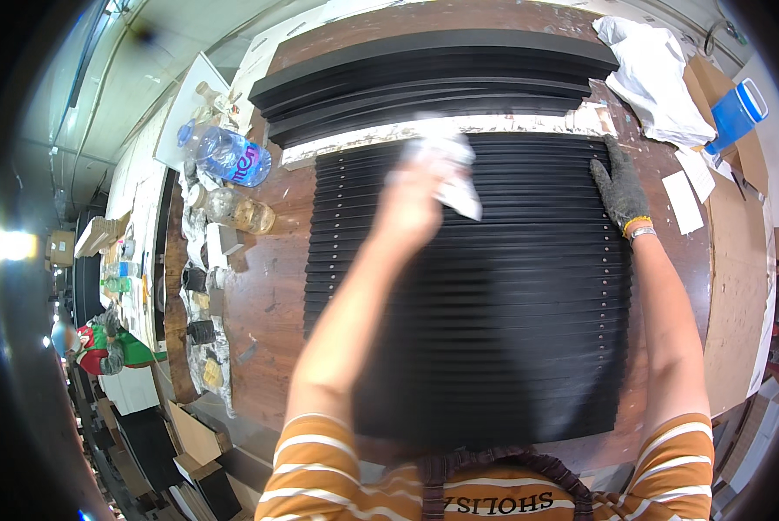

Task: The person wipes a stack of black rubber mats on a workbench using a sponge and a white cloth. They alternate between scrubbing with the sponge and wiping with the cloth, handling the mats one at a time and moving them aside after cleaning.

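Observation:
Many narrow black strips (493,260) lie side by side on the brown table, forming a broad ribbed panel with a row of small light dots near each end. My bare left hand (411,204), smeared by motion, is closed on a crumpled white cloth (460,178) over the upper left-middle of the strips. My right hand (622,193) wears a dark grey knit glove with a yellow cuff. It rests along the upper right edge of the strips, fingers stretched out and thumb apart, gripping nothing.
Behind the panel lies a stack of longer black boards (441,69). At left stand a large clear bottle (233,156) and a clear jar (237,211). White cloth (658,82), a blue jug (736,117) and cardboard (736,295) are at right. Another person (103,347) is far left.

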`<state>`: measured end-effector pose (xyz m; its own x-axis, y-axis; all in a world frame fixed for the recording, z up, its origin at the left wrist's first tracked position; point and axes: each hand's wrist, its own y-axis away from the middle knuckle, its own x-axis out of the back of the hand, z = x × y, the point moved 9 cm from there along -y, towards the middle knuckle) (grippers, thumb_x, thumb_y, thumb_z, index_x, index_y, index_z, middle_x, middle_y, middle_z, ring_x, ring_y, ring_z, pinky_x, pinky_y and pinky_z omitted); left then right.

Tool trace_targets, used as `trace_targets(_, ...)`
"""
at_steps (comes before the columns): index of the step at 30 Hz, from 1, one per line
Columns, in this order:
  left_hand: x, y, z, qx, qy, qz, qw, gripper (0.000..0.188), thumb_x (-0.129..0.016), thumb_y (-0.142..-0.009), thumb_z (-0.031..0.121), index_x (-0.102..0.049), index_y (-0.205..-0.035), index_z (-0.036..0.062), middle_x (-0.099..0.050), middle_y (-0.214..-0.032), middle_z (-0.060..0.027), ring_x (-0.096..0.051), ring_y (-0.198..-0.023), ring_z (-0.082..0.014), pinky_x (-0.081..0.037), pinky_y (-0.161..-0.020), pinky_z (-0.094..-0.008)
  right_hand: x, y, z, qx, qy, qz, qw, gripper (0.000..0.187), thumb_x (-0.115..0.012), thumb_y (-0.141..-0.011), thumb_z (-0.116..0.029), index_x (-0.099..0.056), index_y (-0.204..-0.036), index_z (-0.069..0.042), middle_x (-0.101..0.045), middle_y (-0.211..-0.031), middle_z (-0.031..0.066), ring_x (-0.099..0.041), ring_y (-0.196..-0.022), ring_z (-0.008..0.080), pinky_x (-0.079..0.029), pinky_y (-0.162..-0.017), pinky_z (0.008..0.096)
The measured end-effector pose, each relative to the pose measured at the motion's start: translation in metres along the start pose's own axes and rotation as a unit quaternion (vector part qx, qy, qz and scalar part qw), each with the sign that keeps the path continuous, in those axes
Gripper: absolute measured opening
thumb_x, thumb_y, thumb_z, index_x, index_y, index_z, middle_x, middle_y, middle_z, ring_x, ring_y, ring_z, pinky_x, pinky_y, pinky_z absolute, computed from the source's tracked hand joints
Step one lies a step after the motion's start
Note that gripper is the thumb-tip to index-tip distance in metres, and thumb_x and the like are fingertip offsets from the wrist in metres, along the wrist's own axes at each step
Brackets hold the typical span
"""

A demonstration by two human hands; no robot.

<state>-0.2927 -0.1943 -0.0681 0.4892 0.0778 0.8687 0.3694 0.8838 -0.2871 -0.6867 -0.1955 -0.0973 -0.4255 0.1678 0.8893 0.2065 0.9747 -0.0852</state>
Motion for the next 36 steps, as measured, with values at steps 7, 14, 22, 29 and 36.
trace_targets(7,0.089,0.076,-0.141,0.186,0.034,0.001,0.982,0.046,-0.045,-0.092,-0.011,-0.075,-0.124,0.0042,-0.067,-0.139,-0.0177,-0.065,-0.128,-0.028,-0.049,-0.111,-0.0366,0.0,-0.001,-0.002,0.003,0.003,-0.008,1.0,0.07,-0.056,-0.103,-0.044,-0.034,-0.161,-0.011,-0.045,-0.157,0.0252,-0.043,-0.145,0.0406,-0.036,-0.12,0.0451)
trace_targets(14,0.04,0.0,-0.102,0.093,-0.059,0.033,0.993,0.04,-0.048,-0.094,-0.006,-0.071,-0.125,0.0045,-0.069,-0.135,-0.0171,-0.067,-0.12,-0.0303,-0.05,-0.109,-0.0387,0.001,0.0,-0.002,0.009,0.014,0.003,1.0,0.071,-0.058,-0.102,-0.044,-0.035,-0.161,-0.012,-0.048,-0.153,0.0259,-0.047,-0.141,0.042,-0.039,-0.117,0.0464)
trace_targets(22,0.135,0.04,-0.21,0.394,-0.082,0.04,0.914,0.036,-0.05,-0.098,0.001,-0.078,-0.119,0.0081,-0.077,-0.108,-0.0212,-0.075,-0.099,-0.0248,-0.057,-0.087,-0.0377,-0.003,-0.004,0.006,0.001,0.033,0.005,0.999,0.07,-0.059,-0.102,-0.045,-0.035,-0.161,-0.016,-0.05,-0.15,0.0251,-0.049,-0.14,0.0409,-0.042,-0.115,0.0471)
trace_targets(29,-0.014,0.003,0.03,-0.117,0.144,-0.055,0.981,0.04,-0.045,-0.102,0.003,-0.066,-0.135,0.0078,-0.068,-0.128,-0.0248,-0.064,-0.123,-0.041,-0.049,-0.109,-0.0462,-0.001,-0.002,0.001,-0.01,-0.015,-0.005,1.0,0.07,-0.059,-0.102,-0.044,-0.035,-0.161,-0.016,-0.047,-0.154,0.0242,-0.046,-0.142,0.0408,-0.038,-0.119,0.0458)
trace_targets(36,0.122,0.111,-0.184,0.274,0.034,0.039,0.96,0.038,-0.045,-0.103,0.001,-0.065,-0.136,0.0,-0.073,-0.123,-0.0188,-0.07,-0.115,-0.0273,-0.053,-0.103,-0.0371,0.001,-0.001,-0.002,-0.025,0.025,-0.028,0.999,0.07,-0.059,-0.103,-0.043,-0.034,-0.162,-0.015,-0.044,-0.161,0.0194,-0.039,-0.149,0.0391,-0.032,-0.123,0.045)
